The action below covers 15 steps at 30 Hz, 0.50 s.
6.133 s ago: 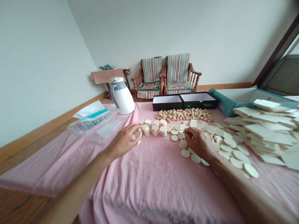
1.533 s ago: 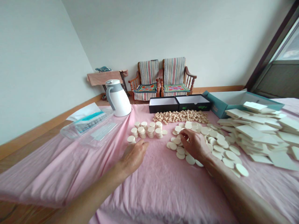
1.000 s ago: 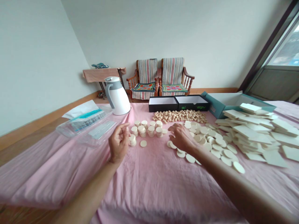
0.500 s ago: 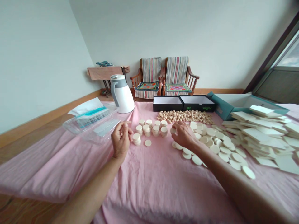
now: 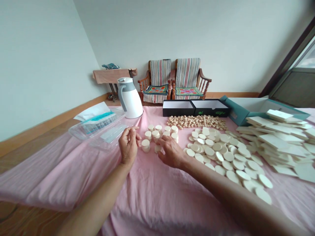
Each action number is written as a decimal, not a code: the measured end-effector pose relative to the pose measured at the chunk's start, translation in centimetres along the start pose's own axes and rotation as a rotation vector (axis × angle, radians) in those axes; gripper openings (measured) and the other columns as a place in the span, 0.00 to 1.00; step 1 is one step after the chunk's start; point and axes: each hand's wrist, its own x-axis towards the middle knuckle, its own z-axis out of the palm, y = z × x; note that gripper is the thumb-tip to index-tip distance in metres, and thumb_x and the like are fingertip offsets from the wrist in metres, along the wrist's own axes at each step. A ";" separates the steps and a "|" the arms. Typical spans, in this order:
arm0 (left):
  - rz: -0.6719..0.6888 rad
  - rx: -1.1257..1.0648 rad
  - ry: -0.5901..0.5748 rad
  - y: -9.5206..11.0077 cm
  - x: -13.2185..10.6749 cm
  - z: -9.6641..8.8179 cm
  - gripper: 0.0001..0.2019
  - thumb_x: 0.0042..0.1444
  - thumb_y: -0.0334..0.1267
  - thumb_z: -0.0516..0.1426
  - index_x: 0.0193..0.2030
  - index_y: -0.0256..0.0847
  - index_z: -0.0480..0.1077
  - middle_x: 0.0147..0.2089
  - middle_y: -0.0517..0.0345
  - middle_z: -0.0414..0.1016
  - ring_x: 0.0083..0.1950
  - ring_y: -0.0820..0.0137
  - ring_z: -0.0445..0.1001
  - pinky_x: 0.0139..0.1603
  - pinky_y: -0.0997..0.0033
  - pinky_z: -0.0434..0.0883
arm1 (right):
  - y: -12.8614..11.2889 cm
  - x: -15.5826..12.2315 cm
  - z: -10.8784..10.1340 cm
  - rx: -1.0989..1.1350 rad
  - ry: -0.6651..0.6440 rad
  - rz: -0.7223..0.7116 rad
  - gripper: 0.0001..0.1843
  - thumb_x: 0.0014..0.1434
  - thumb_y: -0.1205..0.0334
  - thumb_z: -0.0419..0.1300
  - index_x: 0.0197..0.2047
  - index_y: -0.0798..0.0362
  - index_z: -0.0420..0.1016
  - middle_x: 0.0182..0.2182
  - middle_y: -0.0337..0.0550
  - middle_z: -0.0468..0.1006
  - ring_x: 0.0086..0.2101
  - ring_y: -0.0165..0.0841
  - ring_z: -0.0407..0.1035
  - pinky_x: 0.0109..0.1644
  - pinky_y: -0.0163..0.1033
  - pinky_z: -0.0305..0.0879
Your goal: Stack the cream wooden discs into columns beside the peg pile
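Note:
Several short stacks of pale round wooden discs [image 5: 145, 143] stand on the pink tablecloth [image 5: 147, 186]. Just left of the nearest stack is my left hand [image 5: 128, 144], its fingers curled in and the thumb against them; whether anything is inside is hidden. My right hand [image 5: 171, 151] reaches in front of the stacks, with thumb and fingertips around a disc [image 5: 157, 149] low over the cloth. Its fingers partly cover the stacks behind. To its right lies a spread pile of loose discs [image 5: 209, 151].
Small round wooden pieces [image 5: 197, 122] lie behind the discs, before a black open box [image 5: 178, 112]. At right are a heap of pale square boards [image 5: 275, 137] and a teal box [image 5: 242, 116]. A white jug [image 5: 133, 101] and a clear plastic case [image 5: 73, 129] sit at left.
My right hand has moved left from the loose pile to the single disc by the stacks, bringing a disc with it. My left hand has stayed nearly in place.

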 end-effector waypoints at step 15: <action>-0.017 -0.013 -0.009 -0.1 0.1 -0.1 0.13 0.60 0.46 0.52 0.38 0.37 0.69 0.21 0.65 0.65 0.16 0.80 0.61 0.16 0.83 0.58 | -0.8 0.6 1.2 -0.035 -0.001 0.069 0.22 0.52 0.68 0.54 0.52 0.56 0.65 0.45 0.52 0.70 0.43 0.38 0.65 0.46 0.41 0.61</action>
